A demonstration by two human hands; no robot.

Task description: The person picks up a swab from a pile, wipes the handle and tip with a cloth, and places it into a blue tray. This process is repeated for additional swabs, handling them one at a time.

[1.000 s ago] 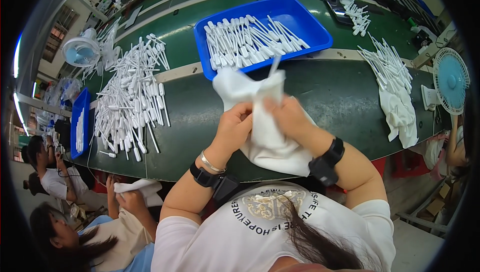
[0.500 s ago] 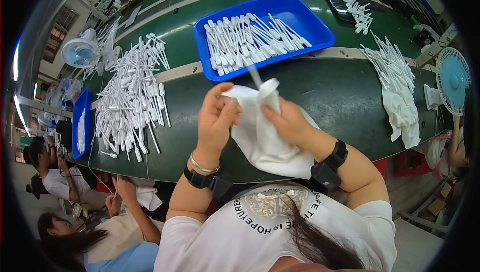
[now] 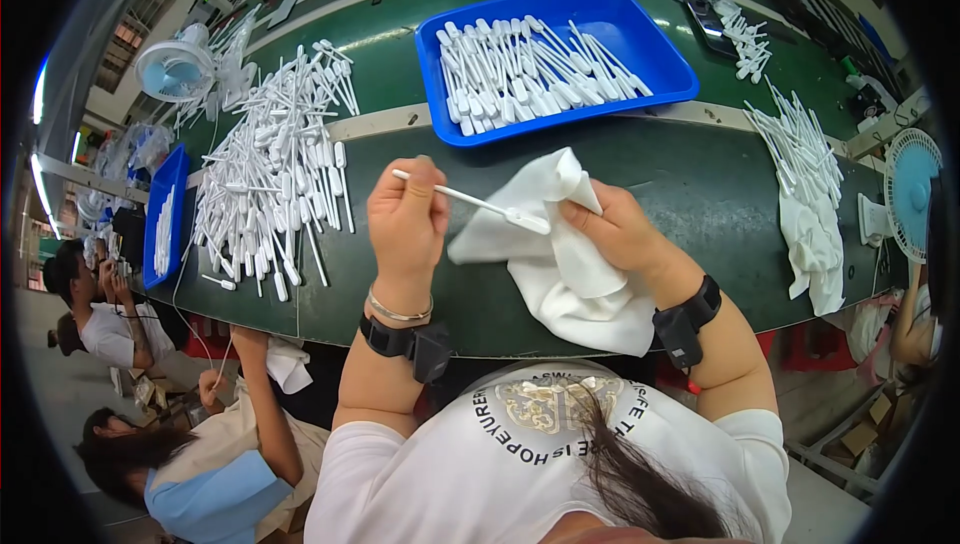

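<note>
My left hand (image 3: 408, 222) is closed in a pinch on the thin shaft of a white dropper-like stick (image 3: 470, 201). The stick slants down to the right, and its thicker end lies against a white cloth (image 3: 580, 289). Gripping the upper part of that cloth is my right hand (image 3: 622, 231), its thumb pressed on the fabric. The rest of the cloth hangs in folds to the bench edge. Beyond my hands stands a blue tray (image 3: 672, 79) holding many similar white sticks (image 3: 520, 69).
A large loose pile of white sticks (image 3: 270, 169) lies at left beside a narrow blue tray (image 3: 178, 204). At right, more sticks (image 3: 800, 149) rest by another white cloth (image 3: 812, 254), near a fan (image 3: 912, 179). A second fan (image 3: 172, 69) stands far left. Co-workers sit at lower left.
The stick has come out from the cloth's folds and now lies across its front. My left hand has drawn slightly left, and the cloth hangs more open. The view has shifted slightly.
</note>
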